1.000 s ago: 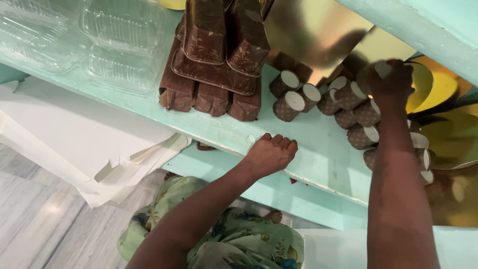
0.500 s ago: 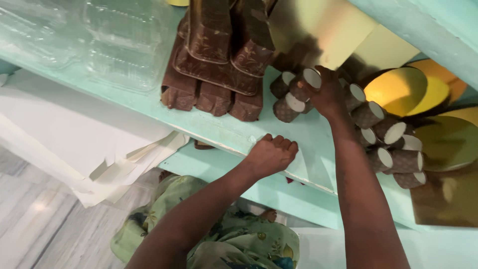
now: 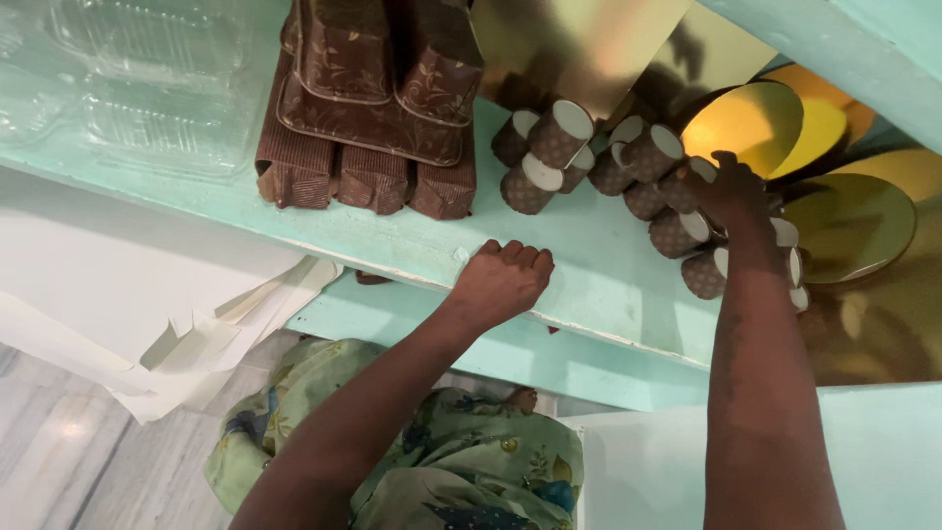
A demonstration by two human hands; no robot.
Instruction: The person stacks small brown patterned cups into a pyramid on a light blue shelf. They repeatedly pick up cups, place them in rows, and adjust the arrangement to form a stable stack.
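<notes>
At the 9 o'clock edge lie white flat sheets (image 3: 118, 304) below the shelf, and above them, at 10 o'clock, clear plastic containers (image 3: 147, 88) sit on the mint-green shelf (image 3: 608, 285). Next along, at 11 to 12 o'clock, a stack of brown patterned paper baking moulds (image 3: 368, 108) stands on that shelf.

The left hand (image 3: 505, 280) rests curled at the shelf's front edge near the centre; its grip is closed into a loose fist on nothing, knuckles on the edge.

Just right of the moulds, at 12 to 2 o'clock, lie stacks of brown paper cups (image 3: 554, 147) on their sides. Their long axes run roughly from 4 o'clock towards 10 o'clock, with the white cup bottoms facing out towards the camera. The right hand (image 3: 731, 191) reaches in at 2 o'clock and lies over one such stack; its grip seems wrapped on the cups, though the fingers are partly hidden. Judging by this, a stack is being taken hold of but none is yet lifted off the shelf.

At 2 to 3 o'clock, round gold boards (image 3: 844, 221) lean behind.
</notes>
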